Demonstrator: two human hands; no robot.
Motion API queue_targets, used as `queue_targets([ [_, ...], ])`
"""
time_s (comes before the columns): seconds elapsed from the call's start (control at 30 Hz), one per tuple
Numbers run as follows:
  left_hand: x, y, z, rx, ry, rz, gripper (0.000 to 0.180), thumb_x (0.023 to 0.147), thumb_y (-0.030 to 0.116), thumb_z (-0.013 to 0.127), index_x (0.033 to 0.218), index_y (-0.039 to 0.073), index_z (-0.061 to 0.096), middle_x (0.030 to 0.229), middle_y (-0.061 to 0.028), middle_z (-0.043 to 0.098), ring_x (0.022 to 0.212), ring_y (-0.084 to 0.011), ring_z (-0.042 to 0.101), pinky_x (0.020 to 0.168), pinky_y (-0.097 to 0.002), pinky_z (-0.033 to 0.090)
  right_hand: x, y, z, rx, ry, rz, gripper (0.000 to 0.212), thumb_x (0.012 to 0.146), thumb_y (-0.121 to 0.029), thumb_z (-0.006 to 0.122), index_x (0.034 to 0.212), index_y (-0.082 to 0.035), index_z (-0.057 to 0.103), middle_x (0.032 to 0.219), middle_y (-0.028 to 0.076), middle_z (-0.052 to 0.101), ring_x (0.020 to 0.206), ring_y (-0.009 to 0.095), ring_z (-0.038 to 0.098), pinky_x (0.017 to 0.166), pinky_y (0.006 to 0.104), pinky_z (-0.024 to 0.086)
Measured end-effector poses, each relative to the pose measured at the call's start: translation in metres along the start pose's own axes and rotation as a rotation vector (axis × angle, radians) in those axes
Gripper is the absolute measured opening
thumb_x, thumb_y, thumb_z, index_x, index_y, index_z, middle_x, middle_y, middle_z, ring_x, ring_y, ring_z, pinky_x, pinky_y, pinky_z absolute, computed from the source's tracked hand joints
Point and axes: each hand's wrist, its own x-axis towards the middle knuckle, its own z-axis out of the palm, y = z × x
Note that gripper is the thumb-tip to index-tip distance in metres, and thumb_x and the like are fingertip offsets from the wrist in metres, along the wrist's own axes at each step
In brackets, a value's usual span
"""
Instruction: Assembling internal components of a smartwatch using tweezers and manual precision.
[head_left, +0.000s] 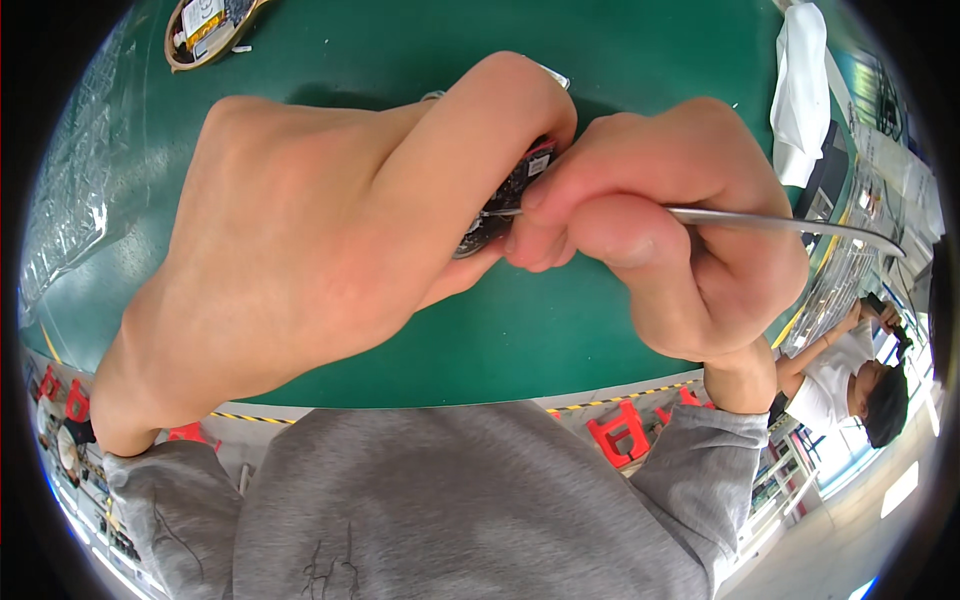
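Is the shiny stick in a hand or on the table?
In the right hand, which pinches the shiny stick; its bent end sticks out.

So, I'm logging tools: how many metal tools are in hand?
1: a thin metal tool in the right hand, its tip at the dark device in the left hand.

Two hands over the table (480, 345), a device (516, 188) between them.
The left hand (310, 220) holds the device; the right hand (680, 210) is just right of it, with a tool (750, 218) running from the device through its grip and out rightward. Plastic sheeting (80, 185) lies far left, an open case (172, 45) back left, a cloth or wrap (800, 90) back right; a stool (607, 440) stands beyond the near edge.
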Motion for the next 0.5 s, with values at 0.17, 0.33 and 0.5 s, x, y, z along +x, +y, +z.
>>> queue_targets([
  [0.17, -0.0046, -0.0072, 0.0005, -0.069, -0.004, -0.016, 0.052, 0.078, 0.018, 0.077, 0.120, -0.002, 0.055, 0.086, -0.0110, 0.071, 0.068, -0.0271, 0.071, 0.055, -0.0313, 0.054, 0.0058, -0.0008, -0.0004, -0.030, -0.018, -0.049, 0.018, 0.095, -0.001, 0.052, 0.087, 0.011, 0.063, 0.073, 0.018, 0.068, 0.061, 0.021, 0.065, 0.056, 0.0278, 0.052],
  [0.33, -0.0053, -0.0050, -0.0016, -0.093, 0.009, -0.059, 0.053, 0.076, 0.017, 0.078, 0.120, -0.002, 0.055, 0.084, -0.0105, 0.071, 0.067, -0.0274, 0.070, 0.054, -0.0312, 0.054, 0.0076, -0.0027, 0.0026, -0.015, -0.021, -0.035, 0.020, 0.096, -0.003, 0.053, 0.087, 0.011, 0.063, 0.075, 0.018, 0.068, 0.061, 0.021, 0.064, 0.057, 0.0280, 0.052],
  [0.5, -0.0031, -0.0049, -0.0024, -0.071, 0.014, -0.041, 0.051, 0.077, 0.018, 0.078, 0.119, -0.001, 0.056, 0.084, -0.0101, 0.071, 0.067, -0.0271, 0.070, 0.054, -0.0309, 0.054, 0.0073, -0.0024, 0.0003, -0.012, -0.038, -0.005, 0.021, 0.097, -0.004, 0.052, 0.087, 0.011, 0.063, 0.076, 0.018, 0.069, 0.061, 0.022, 0.064, 0.057, 0.0284, 0.052],
])
